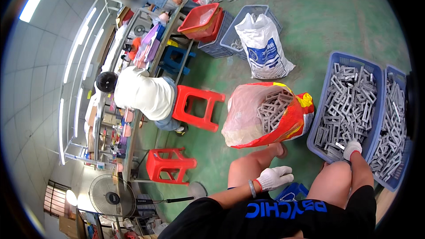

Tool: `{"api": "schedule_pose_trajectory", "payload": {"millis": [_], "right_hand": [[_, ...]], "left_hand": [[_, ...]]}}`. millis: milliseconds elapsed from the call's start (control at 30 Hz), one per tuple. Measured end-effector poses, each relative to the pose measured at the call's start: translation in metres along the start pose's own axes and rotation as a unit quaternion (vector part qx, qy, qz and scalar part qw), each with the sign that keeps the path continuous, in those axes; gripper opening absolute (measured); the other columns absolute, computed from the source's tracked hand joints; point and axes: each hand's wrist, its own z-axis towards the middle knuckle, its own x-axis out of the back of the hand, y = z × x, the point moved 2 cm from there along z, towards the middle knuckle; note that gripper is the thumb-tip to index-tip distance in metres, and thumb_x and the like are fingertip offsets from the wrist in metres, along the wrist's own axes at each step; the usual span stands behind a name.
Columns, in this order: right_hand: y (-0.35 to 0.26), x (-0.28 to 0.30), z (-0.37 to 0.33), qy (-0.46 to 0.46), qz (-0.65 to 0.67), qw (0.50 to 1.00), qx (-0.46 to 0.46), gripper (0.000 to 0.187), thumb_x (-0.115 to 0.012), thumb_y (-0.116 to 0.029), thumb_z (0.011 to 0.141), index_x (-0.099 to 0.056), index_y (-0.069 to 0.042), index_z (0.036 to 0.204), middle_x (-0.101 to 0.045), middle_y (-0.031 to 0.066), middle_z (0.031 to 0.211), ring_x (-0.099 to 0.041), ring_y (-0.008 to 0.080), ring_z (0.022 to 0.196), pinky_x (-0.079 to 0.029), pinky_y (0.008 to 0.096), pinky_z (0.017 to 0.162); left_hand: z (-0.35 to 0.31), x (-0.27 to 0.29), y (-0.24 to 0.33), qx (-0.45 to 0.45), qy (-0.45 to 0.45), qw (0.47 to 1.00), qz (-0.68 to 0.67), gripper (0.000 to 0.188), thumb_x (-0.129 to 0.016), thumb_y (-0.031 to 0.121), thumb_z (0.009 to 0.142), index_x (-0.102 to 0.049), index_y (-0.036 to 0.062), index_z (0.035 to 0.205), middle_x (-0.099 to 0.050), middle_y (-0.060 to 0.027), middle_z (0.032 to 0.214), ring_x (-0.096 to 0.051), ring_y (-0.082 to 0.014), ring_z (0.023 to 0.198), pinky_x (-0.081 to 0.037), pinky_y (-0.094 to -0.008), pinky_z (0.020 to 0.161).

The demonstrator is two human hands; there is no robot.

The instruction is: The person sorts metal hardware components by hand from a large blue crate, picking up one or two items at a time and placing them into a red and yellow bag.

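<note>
Far L: lg grey fan (112, 197). Then a co-worker (146, 92) in white top, seated on red stool (181, 99). Mid-floor, open red/yellow sack (293, 123) w/ grey rect. frames (273, 111). Then L hand (275, 178), gloved, over the lap, fingers straight & together. Next, blue crate (354, 59) full of same frames; R hand (353, 148), gloved, is at its near end, a bright frame (340, 146) at fingertips, can't tell if gripped. Far R: 2nd crate (402, 167), frames too.
</note>
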Motion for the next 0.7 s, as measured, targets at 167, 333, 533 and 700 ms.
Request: {"api": "schedule_pose_trajectory", "payload": {"millis": [167, 333, 533, 700], "right_hand": [[-0.01, 0.0, 0.0, -0.009, -0.097, 0.992, 0.081, 0.033, -0.066, -0.024, 0.08, -0.072, -0.007, 0.107, -0.07, 0.0167, 0.112, -0.068, 0.0298, 0.106, -0.055, 0.0383, 0.09], [-0.011, 0.019, -0.022, -0.005, -0.072, 0.993, 0.09, 0.026, -0.066, -0.021, 0.078, -0.076, -0.009, 0.099, -0.072, 0.016, 0.106, -0.069, 0.0317, 0.103, -0.056, 0.0388, 0.089], [0.006, 0.012, -0.02, 0.046, -0.027, 0.993, 0.11, 0.024, -0.065, -0.02, 0.077, -0.075, -0.011, 0.097, -0.071, 0.0188, 0.102, -0.068, 0.0341, 0.099, -0.056, 0.0412, 0.085], [0.017, 0.055, -0.047, 0.182, 0.059, 0.965, 0.179, 0.022, -0.064, -0.018, 0.074, -0.074, -0.011, 0.091, -0.07, 0.0214, 0.088, -0.068, 0.038, 0.086, -0.055, 0.0461, 0.078]], "left_hand": [[0.005, -0.01, -0.012, -0.053, 0.05, 0.997, 0.03, 0.056, -0.06, 0.051, 0.092, -0.06, 0.0089, 0.129, -0.069, -0.0125, 0.115, -0.066, -0.0266, 0.106, -0.052, -0.0341, 0.091], [0.004, -0.007, -0.004, -0.048, 0.048, 0.997, 0.031, 0.053, -0.06, 0.05, 0.092, -0.061, 0.0101, 0.127, -0.069, -0.0123, 0.115, -0.066, -0.0268, 0.106, -0.052, -0.0342, 0.091], [0.002, -0.012, -0.004, -0.078, 0.055, 0.994, 0.055, 0.053, -0.058, 0.05, 0.093, -0.061, 0.0105, 0.127, -0.068, -0.0132, 0.117, -0.065, -0.0272, 0.108, -0.051, -0.0352, 0.092], [-0.009, -0.007, 0.007, -0.119, 0.057, 0.989, 0.073, 0.054, -0.057, 0.052, 0.093, -0.062, 0.0108, 0.127, -0.067, -0.0146, 0.119, -0.064, -0.03, 0.11, -0.05, -0.0368, 0.093]]}}
